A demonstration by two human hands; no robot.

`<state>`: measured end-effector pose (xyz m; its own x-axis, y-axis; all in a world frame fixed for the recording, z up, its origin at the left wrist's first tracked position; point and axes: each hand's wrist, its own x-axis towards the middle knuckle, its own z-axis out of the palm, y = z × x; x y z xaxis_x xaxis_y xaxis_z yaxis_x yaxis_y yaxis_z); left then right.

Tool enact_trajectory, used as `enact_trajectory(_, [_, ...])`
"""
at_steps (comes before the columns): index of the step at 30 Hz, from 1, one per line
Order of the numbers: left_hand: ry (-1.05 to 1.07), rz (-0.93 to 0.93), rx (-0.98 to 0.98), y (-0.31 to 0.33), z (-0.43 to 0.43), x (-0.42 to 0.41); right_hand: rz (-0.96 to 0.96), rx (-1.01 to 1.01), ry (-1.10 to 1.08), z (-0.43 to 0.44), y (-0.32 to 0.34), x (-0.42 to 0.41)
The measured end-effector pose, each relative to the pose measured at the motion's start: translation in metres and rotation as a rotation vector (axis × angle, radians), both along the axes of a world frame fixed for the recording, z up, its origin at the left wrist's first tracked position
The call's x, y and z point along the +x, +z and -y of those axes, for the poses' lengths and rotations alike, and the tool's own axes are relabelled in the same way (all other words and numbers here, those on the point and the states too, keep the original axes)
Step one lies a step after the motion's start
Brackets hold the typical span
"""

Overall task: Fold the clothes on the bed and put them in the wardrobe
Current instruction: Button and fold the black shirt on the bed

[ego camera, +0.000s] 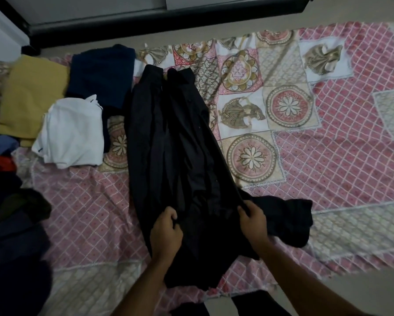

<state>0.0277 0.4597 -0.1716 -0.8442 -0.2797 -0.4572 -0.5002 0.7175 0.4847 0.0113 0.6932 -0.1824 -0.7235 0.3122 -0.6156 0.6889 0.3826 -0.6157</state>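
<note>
1. While both hands grip its near end, the black garment (180,144) lies stretched out on the bed (328,156), its long axis running straight away from the person.
2. At the garment's near left edge, the left hand (166,231) pinches a fold of cloth with curled fingers. At its near right edge, the right hand (253,221) clutches the cloth where a loose flap spills off to the right.
3. Both hands are about equally close to the near end and well apart from the far end. The next fold probably carries the near end up along that axis.
4. Left of the garment lie a folded white piece (72,133), a yellow one (29,94) and a navy one (100,71), with a loose pile (13,224) nearer the person.
5. Beyond the garment's far end, what looks like the wardrobe (100,10) appears closed, so its contents are hidden.
</note>
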Motion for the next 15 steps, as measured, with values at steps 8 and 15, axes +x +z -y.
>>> enact_trajectory(8, [-0.45, -0.168, -0.184, 0.037, -0.012, 0.041, -0.093, 0.617, 0.559, -0.042, 0.03, 0.035])
enact_trajectory(15, [-0.458, 0.012, -0.173, 0.002, -0.03, 0.088, 0.006, 0.361, 0.554, 0.015, 0.007, 0.065])
